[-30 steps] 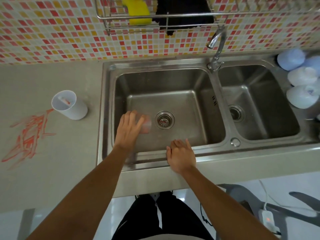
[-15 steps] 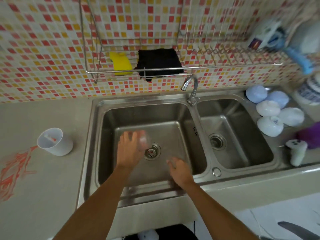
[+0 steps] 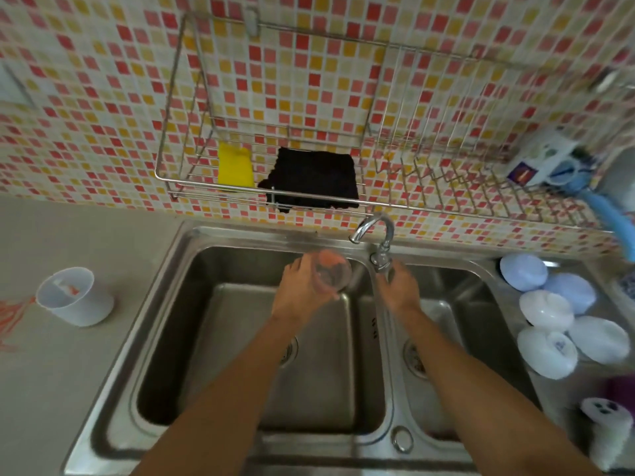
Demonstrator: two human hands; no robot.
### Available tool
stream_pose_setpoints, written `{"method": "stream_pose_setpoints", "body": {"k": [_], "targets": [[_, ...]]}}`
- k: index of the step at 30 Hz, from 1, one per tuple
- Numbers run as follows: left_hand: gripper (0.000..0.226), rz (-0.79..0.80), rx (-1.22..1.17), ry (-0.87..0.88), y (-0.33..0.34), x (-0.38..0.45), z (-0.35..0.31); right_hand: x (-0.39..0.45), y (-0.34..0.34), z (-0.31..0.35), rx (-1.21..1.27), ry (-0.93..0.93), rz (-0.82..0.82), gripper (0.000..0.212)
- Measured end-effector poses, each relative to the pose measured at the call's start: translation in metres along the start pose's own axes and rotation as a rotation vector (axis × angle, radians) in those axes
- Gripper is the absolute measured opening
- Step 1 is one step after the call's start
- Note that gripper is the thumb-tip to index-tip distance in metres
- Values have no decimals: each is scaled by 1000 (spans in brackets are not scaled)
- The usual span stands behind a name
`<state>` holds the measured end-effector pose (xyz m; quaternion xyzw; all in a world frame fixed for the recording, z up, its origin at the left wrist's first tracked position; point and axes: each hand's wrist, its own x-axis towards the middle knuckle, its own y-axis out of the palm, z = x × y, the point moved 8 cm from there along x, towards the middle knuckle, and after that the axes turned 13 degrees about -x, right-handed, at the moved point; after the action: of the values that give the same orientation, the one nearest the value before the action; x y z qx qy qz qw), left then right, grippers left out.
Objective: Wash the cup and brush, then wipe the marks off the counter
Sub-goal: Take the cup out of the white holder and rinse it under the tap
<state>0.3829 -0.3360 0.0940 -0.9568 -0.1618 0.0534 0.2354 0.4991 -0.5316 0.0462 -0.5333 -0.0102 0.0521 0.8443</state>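
Clear glass cup (image 3: pixel 332 275), gripped in the left hand (image 3: pixel 302 290), has risen from the sink (image 3: pixel 220 269) floor to the tap spout (image 3: pixel 372 228); the right hand (image 3: pixel 398 286) now closes on the tap base, so rinsing seems imminent.

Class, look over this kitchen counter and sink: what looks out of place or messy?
Orange-red scribbled marks stain the grey counter at far left, beside the white cup. Nothing else stands out.
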Motion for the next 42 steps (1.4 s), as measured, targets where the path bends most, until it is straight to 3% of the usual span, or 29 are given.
{"method": "stream_pose_setpoints", "body": {"k": [7, 16, 21, 26, 30, 36, 39, 42], "targets": [[84, 7, -9, -42, 9, 16, -3, 29, 12, 11, -94, -48, 23, 25], [79, -6, -46, -29, 15, 23, -4, 33, 34, 27, -293, -186, 122, 34], [79, -12, -85, -66, 17, 27, -2, 36, 31, 24, -312, -195, 65, 27], [60, 42, -107, -14, 28, 22, -11, 46, 33, 18, -249, -182, 73, 24], [67, -60, -277, -95, 27, 21, 3, 50, 32, 15, -222, -163, 61, 23], [58, -55, -338, -51, 36, 22, -5, 53, 31, 11, -184, -131, 80, 21], [63, 21, -347, -82, 45, 25, -6, 55, 30, 10, -191, -137, 93, 22], [59, -24, -360, -99, 40, 27, -2, 57, 31, 9, -192, -137, 82, 22]]}}
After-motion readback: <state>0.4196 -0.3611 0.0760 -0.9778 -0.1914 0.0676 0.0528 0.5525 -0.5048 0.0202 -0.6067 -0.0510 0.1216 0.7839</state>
